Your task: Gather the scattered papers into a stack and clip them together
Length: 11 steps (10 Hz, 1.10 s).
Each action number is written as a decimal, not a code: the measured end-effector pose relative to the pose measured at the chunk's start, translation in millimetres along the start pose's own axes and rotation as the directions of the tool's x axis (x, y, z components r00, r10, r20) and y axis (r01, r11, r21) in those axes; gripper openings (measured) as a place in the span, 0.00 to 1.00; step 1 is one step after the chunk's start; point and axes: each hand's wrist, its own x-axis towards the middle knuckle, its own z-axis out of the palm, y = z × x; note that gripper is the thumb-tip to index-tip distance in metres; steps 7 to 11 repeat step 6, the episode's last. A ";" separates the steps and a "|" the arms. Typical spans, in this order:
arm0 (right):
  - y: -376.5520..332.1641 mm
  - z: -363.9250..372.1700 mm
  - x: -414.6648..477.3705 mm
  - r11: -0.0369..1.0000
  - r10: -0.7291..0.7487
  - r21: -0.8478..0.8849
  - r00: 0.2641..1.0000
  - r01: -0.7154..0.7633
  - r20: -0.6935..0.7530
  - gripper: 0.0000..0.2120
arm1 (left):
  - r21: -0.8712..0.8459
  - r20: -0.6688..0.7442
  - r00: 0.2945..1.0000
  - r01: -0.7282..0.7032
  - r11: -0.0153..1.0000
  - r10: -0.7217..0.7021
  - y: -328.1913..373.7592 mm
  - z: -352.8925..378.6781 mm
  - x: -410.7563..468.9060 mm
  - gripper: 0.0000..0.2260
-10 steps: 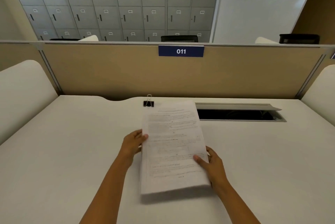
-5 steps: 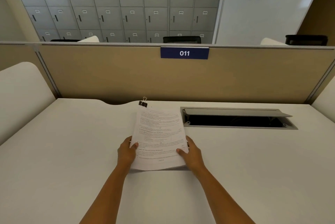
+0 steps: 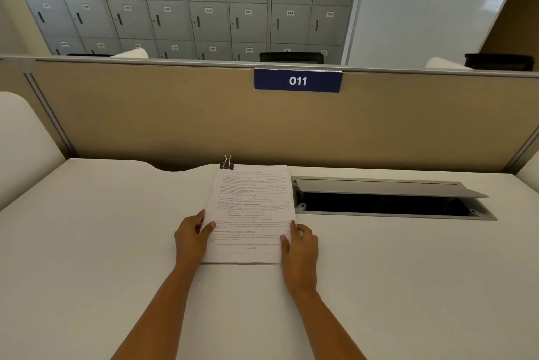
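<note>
Big white counter (image 3: 102, 243) with loads of bare room left, right and in front of the arms. An open cable hatch (image 3: 388, 199) sits just right of the paper stack (image 3: 250, 214), which lies flat mid-counter. Left hand (image 3: 191, 238) grips the stack's left edge, fingers curled, thumb on top; right hand (image 3: 300, 246) does the same on the right edge. A black binder clip (image 3: 227, 164) sits at the stack's far left corner, touching it; can't tell if it's clamped on.
</note>
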 end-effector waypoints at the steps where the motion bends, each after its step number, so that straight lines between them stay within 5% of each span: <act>1: -4.4 4.7 2.1 0.994 -0.014 -0.111 0.998 0.006 -0.066 0.29 | -0.016 -0.003 1.000 -0.027 1.000 0.027 -2.5 1.7 10.5 0.21; 2: -7.3 4.8 4.3 0.990 -0.005 -0.140 0.997 -0.005 -0.074 0.39 | -0.019 0.008 0.999 -0.034 0.999 0.035 -6.1 -0.3 14.6 0.20; 4: -11.5 -4.9 -4.1 0.990 -0.019 -0.142 0.998 0.009 -0.067 0.33 | 0.018 -0.015 0.990 -0.141 0.990 0.142 -10.3 -4.0 -9.4 0.19; 6: -5.4 -13.1 -24.9 0.970 -0.138 -0.208 0.990 0.127 -0.037 0.34 | 0.323 0.137 0.956 -0.292 0.900 0.260 -38.7 -3.4 -30.9 0.22; 11: -5.4 -13.1 -24.9 0.970 -0.138 -0.208 0.990 0.127 -0.037 0.34 | 0.323 0.137 0.956 -0.292 0.900 0.260 -38.7 -3.4 -30.9 0.22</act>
